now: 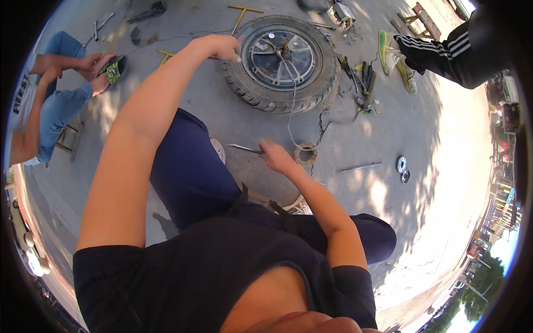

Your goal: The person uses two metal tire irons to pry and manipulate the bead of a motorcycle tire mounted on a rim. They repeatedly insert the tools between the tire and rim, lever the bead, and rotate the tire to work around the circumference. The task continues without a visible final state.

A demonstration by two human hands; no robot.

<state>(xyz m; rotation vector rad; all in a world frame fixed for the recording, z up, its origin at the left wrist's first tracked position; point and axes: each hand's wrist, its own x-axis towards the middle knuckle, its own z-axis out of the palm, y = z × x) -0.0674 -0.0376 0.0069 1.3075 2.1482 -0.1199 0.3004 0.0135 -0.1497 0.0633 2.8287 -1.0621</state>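
Note:
A black-tyred hub wheel [279,84] lies flat on the grey ground in front of me, a grey cable [293,100] running from its axle. Over the tyre's left edge is my left hand [225,48], its fingers curled; whatever may be in them is too hidden to name. My right hand [276,156] is closed around one end of a thin metal bar [243,148], whose narrow tip points left. That bar is held apart from the wheel, on the near side. Just right of my right hand is a brown ring-shaped thing [305,155], with the cable passing by it.
Several hand tools [363,80] lie right of the wheel. Another metal bar [360,167] and two small metal rings [402,164] are on the ground farther right. A yellow T-handled tool [244,11] lies beyond. People are at left, seated [61,111], and at right in striped trousers [444,50].

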